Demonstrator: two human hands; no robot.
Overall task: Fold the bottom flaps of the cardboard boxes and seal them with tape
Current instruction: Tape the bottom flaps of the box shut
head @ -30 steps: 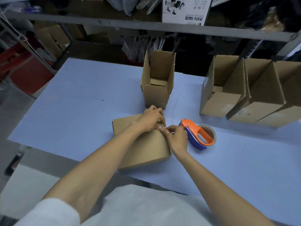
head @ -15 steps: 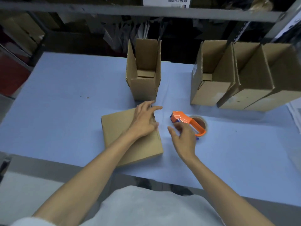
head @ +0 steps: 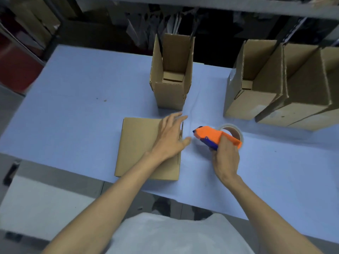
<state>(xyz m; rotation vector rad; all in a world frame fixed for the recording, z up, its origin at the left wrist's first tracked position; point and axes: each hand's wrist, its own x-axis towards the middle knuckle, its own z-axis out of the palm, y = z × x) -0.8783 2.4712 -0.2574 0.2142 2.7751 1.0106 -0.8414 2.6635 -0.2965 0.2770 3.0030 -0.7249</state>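
View from a head camera, looking down at two bare arms over a blue table.

The right hand now grasps the orange and blue dispenser, fingers curled round its handle, nose pointing left toward the other hand. Half a second ago this hand was open and only reaching for the dispenser, which lay on the table. The clear tape roll shows just behind the hand. Whether the dispenser is lifted off the table cannot be told.

The left hand lies released, palm down, on the far right part of the flat box, fingers straight and spread, fingertips reaching past the box's far edge and thumb out over its right edge. It rested there half a second ago too. A second ago both hands were together at that corner, pinching something small.

The flat box lies at the near edge of the table, left of centre, its near end reaching over the table's edge. The dispenser is just right of it, not touching it.

Beyond the flat box stands an upright box, open at the top with its flaps up. At the far right, a row of open boxes stands side by side, touching. Neither has moved.

A dark shelf with blurred goods runs behind the table.
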